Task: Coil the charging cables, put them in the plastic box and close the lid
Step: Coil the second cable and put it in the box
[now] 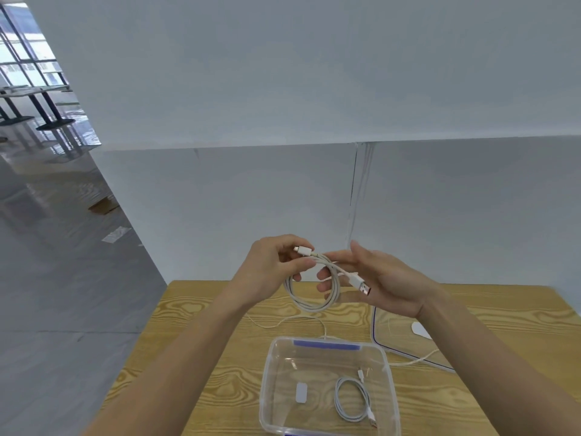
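A white charging cable (309, 302) hangs in a coil in the air above the table. My left hand (276, 265) pinches the top of the coil, near its small plug. My right hand (374, 278) holds the other side, with the USB plug lying across its fingers. Below stands the clear plastic box (267, 385), lid off, with another coiled white cable (353, 401) lying inside on the right. The clear lid (382, 328) with a blue rim lies flat to the box's right. A third, thin white cable (283, 322) lies loose on the table behind the box.
The wooden table (201, 325) ends at a grey partition wall behind it. Its left edge drops to a shiny grey floor. A white oval label (421, 330) shows on the lid. A white sticker (301, 392) sits on the box's bottom.
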Demonstrator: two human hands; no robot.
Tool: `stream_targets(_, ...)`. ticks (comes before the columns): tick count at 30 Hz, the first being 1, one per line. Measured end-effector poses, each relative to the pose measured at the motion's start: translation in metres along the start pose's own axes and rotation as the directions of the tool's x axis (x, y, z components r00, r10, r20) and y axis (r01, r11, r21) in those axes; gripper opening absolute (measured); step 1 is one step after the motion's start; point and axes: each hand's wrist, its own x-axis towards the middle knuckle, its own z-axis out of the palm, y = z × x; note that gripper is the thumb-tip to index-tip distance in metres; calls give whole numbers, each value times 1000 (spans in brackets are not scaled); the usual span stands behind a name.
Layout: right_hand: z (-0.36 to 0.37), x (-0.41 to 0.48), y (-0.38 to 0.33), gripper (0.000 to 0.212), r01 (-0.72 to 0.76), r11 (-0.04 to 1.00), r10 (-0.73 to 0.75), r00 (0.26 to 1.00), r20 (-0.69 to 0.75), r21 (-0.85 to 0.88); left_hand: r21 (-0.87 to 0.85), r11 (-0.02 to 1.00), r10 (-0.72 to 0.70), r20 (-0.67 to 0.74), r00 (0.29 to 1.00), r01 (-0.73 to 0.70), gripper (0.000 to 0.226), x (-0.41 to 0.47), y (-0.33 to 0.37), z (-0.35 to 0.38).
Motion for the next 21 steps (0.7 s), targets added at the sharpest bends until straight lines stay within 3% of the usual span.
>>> stream_targets(6, 4, 1, -1, 27, -34, 973, 6, 992, -124, -226, 47, 999, -13, -60, 998, 16, 16, -2, -9, 3)
stream_targets(10, 4, 1, 1, 25, -57, 875, -23, 987, -159, -481, 35, 999, -23, -59, 998, 25, 15, -3, -12, 5)
stream_targets(17, 4, -4, 0, 25, 71, 799, -169, 980, -109, -597, -222, 969, -114, -10, 993, 109, 12, -8, -15, 4)
stream_targets(21, 5, 1, 12, 22, 170, 851, -292, 939, -180, -496, -376, 916, -165, -39, 985, 139, 12, -10, -16, 8)
